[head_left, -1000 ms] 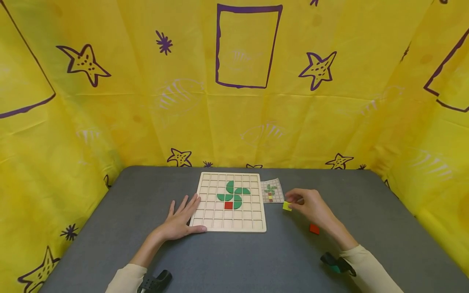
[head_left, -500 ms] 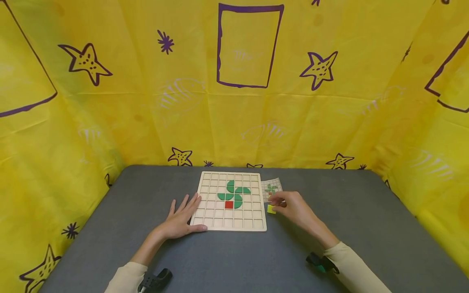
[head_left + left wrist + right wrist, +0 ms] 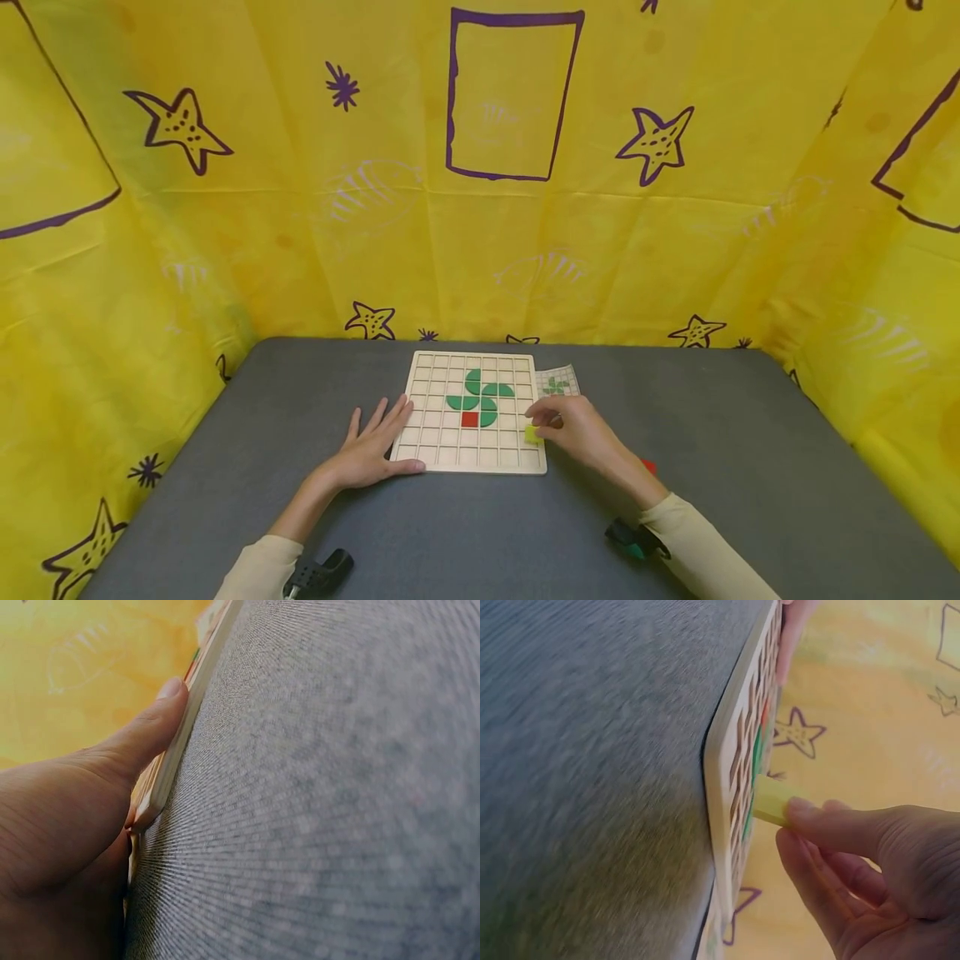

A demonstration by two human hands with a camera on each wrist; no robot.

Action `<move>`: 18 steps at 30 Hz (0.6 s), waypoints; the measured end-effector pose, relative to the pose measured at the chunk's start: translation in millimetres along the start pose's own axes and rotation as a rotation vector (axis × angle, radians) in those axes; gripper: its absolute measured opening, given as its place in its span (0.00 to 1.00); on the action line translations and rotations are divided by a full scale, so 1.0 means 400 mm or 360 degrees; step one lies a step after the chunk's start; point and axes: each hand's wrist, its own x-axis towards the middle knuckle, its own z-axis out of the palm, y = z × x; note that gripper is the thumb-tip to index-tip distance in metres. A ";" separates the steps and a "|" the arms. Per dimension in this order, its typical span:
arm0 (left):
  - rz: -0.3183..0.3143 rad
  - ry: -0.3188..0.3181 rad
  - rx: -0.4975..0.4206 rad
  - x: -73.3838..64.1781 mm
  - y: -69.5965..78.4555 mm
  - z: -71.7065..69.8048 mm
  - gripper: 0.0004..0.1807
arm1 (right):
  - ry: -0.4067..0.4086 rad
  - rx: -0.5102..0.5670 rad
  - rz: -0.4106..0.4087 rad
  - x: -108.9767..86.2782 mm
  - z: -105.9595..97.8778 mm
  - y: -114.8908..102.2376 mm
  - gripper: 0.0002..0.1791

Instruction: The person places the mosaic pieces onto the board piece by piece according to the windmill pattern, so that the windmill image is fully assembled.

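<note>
A yellow square tile (image 3: 771, 801) is pinched between the thumb and fingers of my right hand (image 3: 573, 427), over the right edge of a wooden grid board (image 3: 435, 446). On the board lie several green rounded tiles (image 3: 461, 403) in a pinwheel, with one red square tile (image 3: 469, 419) just beneath them. My left hand (image 3: 365, 452) rests with spread fingers at the board's left edge, its thumb (image 3: 154, 727) along the near left corner. A second red tile (image 3: 649, 467) lies on the table, partly hidden behind my right forearm.
A printed pattern card (image 3: 557, 382) lies against the board's right side, its lower part hidden by my right hand. The dark grey table (image 3: 465, 533) is enclosed by yellow cloth (image 3: 315, 267) with starfish drawings.
My right hand has carried the yellow tile leftward, from beside the pattern card to over the board's right edge. My left hand has stayed in place.
</note>
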 end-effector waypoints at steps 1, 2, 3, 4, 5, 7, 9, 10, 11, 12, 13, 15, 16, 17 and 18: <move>0.0000 -0.0004 -0.0001 0.000 0.001 0.000 0.57 | -0.0002 0.0002 -0.0011 0.003 0.003 -0.003 0.11; 0.0000 -0.0008 -0.0006 0.000 0.002 0.000 0.57 | -0.0004 0.0003 -0.0018 0.006 0.006 -0.007 0.11; 0.0000 -0.0009 -0.0010 0.000 0.003 -0.001 0.56 | -0.0006 0.0005 -0.0029 0.009 0.009 -0.011 0.11; -0.0001 -0.0012 -0.0017 0.000 0.003 -0.001 0.56 | -0.0008 0.0007 -0.0035 0.013 0.013 -0.013 0.11; -0.0004 -0.0014 -0.0021 0.000 0.004 -0.001 0.56 | -0.0014 0.0012 -0.0043 0.017 0.016 -0.017 0.11; -0.0009 -0.0013 -0.0023 -0.001 0.006 -0.002 0.56 | -0.0030 0.0038 -0.0048 0.026 0.022 -0.025 0.11; -0.0012 -0.0008 -0.0026 -0.002 0.006 -0.003 0.56 | -0.0047 0.0074 -0.0045 0.035 0.027 -0.033 0.11; -0.0012 -0.0007 -0.0027 -0.002 0.006 -0.003 0.57 | -0.0056 0.0090 -0.0040 0.041 0.030 -0.036 0.11; -0.0010 -0.0005 -0.0028 -0.002 0.005 -0.003 0.57 | -0.0065 0.0104 -0.0033 0.046 0.033 -0.039 0.11; -0.0007 -0.0001 -0.0028 -0.002 0.004 -0.003 0.57 | -0.0072 0.0119 -0.0027 0.050 0.036 -0.041 0.11; 0.0001 0.0002 -0.0031 -0.003 0.003 -0.002 0.57 | -0.0074 0.0127 -0.0032 0.055 0.039 -0.043 0.11; 0.0014 0.0012 -0.0036 -0.003 0.002 0.000 0.57 | -0.0075 0.0137 -0.0037 0.063 0.045 -0.045 0.11; 0.0016 0.0013 -0.0031 -0.003 0.002 0.001 0.57 | -0.0072 0.0144 -0.0042 0.067 0.049 -0.047 0.11; 0.0023 0.0020 -0.0035 -0.002 0.002 0.001 0.56 | -0.0069 0.0153 -0.0047 0.070 0.053 -0.048 0.11; 0.0022 0.0021 -0.0030 -0.002 0.002 0.002 0.56 | -0.0067 0.0170 -0.0055 0.073 0.057 -0.048 0.11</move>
